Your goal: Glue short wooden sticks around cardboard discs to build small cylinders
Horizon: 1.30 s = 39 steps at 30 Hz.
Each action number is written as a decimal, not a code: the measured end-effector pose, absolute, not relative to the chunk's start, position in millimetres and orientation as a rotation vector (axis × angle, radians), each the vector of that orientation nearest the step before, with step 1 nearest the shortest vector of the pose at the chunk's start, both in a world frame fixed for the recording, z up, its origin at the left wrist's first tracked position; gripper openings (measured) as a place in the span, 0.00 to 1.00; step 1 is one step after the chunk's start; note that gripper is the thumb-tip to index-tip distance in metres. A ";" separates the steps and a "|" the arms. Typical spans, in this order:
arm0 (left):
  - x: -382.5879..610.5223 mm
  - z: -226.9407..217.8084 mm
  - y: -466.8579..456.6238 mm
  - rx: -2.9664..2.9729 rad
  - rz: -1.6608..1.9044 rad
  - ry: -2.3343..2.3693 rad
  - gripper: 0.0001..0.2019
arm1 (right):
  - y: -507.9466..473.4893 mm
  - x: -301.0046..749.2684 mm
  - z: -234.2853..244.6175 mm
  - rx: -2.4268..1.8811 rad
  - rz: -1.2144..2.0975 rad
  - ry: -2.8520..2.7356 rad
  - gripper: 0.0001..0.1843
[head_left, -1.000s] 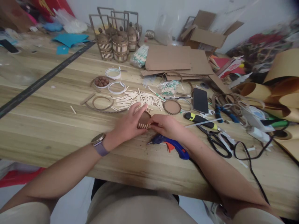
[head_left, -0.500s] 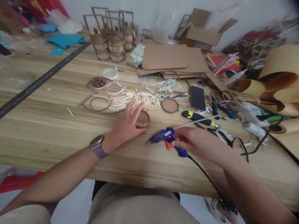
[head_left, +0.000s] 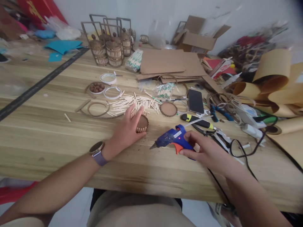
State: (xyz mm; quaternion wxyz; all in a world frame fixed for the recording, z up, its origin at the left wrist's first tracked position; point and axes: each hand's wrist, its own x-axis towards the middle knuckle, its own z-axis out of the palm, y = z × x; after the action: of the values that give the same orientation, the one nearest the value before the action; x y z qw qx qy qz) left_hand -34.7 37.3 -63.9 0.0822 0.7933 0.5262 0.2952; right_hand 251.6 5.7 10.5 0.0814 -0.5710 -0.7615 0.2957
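My left hand [head_left: 126, 130] grips a small round brown cardboard disc [head_left: 142, 123] ringed with short wooden sticks, pressing it on the wooden table [head_left: 47, 126]. A watch sits on that wrist. My right hand [head_left: 204, 149] is closed around the handle of a blue hot glue gun [head_left: 171, 138] with an orange trigger, held just above the table, its nozzle pointing left toward the disc, about a hand's width from it. A pile of loose wooden sticks [head_left: 134, 102] lies just beyond the disc.
Beyond lie a second toothed disc [head_left: 168, 109], a phone [head_left: 195, 101], a yellow-black knife [head_left: 197, 119], scissors, cables, tape rings [head_left: 111, 92] and a dish of beads [head_left: 97, 87]. Finished stick lanterns [head_left: 111, 49], cardboard sheets [head_left: 170, 61] and rolled brown paper [head_left: 272, 72] stand farther back.
My right hand left the disc, took hold of the glue gun lying in front of it and lifted it, nozzle turned toward the disc. My left hand stayed on the disc.
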 end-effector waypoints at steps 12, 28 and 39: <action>-35.3 -65.4 37.7 2.361 0.878 1.589 0.52 | 31.0 221.5 -11.8 -1.464 1.373 -1.571 0.15; -35.5 -66.2 36.6 2.368 0.919 1.554 0.53 | 28.9 223.0 -30.7 -1.377 1.143 -2.014 0.23; -35.9 -66.6 37.3 2.358 0.909 1.564 0.52 | 25.1 218.2 -32.6 -1.395 1.031 -2.207 0.20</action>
State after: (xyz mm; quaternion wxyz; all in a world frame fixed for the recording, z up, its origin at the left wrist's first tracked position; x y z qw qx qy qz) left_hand -35.9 37.3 -66.6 0.0848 0.7906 0.5243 0.3047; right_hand 218.2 25.1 -32.6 0.1662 -0.4901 -0.7753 0.3621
